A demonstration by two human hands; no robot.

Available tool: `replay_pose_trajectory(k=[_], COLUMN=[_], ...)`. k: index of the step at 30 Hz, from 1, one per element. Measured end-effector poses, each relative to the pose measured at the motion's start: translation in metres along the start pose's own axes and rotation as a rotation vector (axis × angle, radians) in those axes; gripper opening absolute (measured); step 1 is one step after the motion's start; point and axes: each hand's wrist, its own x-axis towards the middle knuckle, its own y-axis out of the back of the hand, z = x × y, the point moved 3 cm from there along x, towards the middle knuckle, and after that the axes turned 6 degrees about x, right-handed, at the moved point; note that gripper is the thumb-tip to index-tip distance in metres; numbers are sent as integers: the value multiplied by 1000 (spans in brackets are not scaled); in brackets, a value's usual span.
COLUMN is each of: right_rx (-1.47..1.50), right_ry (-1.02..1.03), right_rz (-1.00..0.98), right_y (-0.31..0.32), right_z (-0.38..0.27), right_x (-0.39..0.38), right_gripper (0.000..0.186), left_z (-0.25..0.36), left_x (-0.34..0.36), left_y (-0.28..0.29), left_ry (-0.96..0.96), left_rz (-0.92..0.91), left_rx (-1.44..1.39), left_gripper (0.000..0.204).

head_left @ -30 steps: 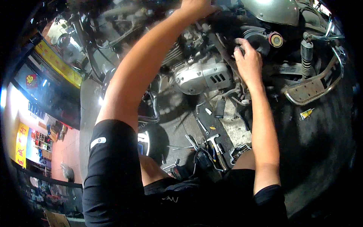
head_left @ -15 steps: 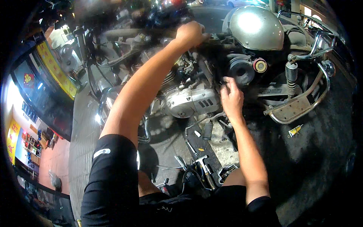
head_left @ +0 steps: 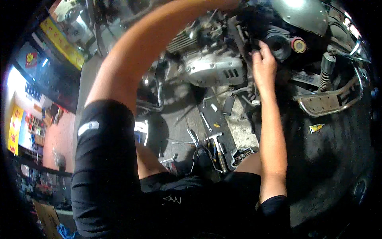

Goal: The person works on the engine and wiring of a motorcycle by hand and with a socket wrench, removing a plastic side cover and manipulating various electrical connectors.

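Observation:
At the top edge of the head view my left hand (head_left: 227,3) is blurred and partly cut off, its fingers hidden, with the forearm arching over the motorcycle engine. My right hand (head_left: 264,61) has its fingers curled at a dark part beside the frame tube (head_left: 240,40), next to a round black housing (head_left: 278,47); what they hold is hidden. Below and left of it are the silver engine cover (head_left: 209,72) and the finned cylinder (head_left: 179,44). A silver rounded side panel or helmet (head_left: 298,14) is at the upper right.
A rear shock (head_left: 326,71) and chromed footboard (head_left: 326,99) are at right. Tools lie between my legs: a wrench (head_left: 205,121), a hammer (head_left: 219,151), a metal casing (head_left: 240,156). A yellow tube (head_left: 316,128) lies at right. A lit shop front (head_left: 59,135) is at left.
The view tipped up half a second ago and is now tilted down again. My left arm has risen toward the top edge; my right hand stays beside the frame tube.

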Motion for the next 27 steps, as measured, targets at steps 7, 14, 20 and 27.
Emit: replay_pose_trajectory(k=[7, 14, 20, 27], right_rx=[68, 58, 30, -97], right_ry=[-36, -35, -119, -34], right_rz=[-81, -79, -55, -58], right_y=[9, 11, 5, 12], right_z=[5, 5, 9, 2], right_x=[4, 4, 6, 10], right_gripper=[39, 37, 39, 40], left_z=[-5, -11, -4, -10], left_x=[-3, -16, -17, 5], left_y=[-9, 0, 25, 16], left_ry=[-17, 230, 207, 69], left_rz=[-242, -180, -276, -401], left_rx=[83, -224, -180, -32], left_gripper=[52, 46, 42, 31])
